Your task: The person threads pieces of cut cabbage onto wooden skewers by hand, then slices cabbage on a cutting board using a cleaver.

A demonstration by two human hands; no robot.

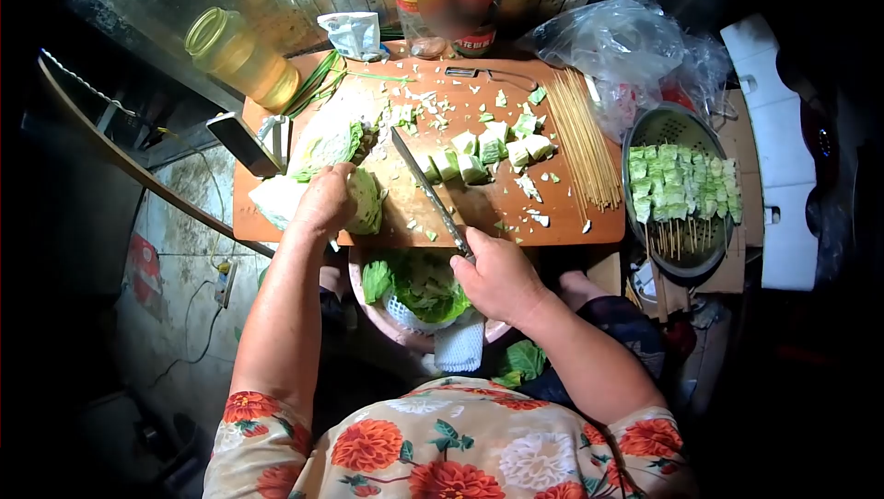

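Note:
My right hand (pixel 499 280) grips the handle of a knife (pixel 425 184), whose blade slants up and left over the wooden board (pixel 405 223). My left hand (pixel 329 197) is closed over a piece of cabbage (pixel 367 204) at the board's front left; its fingertips are partly hidden. Behind that hand lies more cut cabbage (pixel 322 147). To the right of the blade, cut cabbage chunks (pixel 471 168) stand in short rows among small scraps. Bare bamboo skewers (pixel 582 145) lie in a bundle along the board's right side.
A metal colander (pixel 635 135) at right holds skewered cabbage (pixel 681 184). Below the board, a pink basin (pixel 361 307) contains cabbage leaves. A jar of yellowish liquid (pixel 249 62), a phone-like device (pixel 241 144), a clear bottle (pixel 419 2) and plastic bags (pixel 612 43) surround the board.

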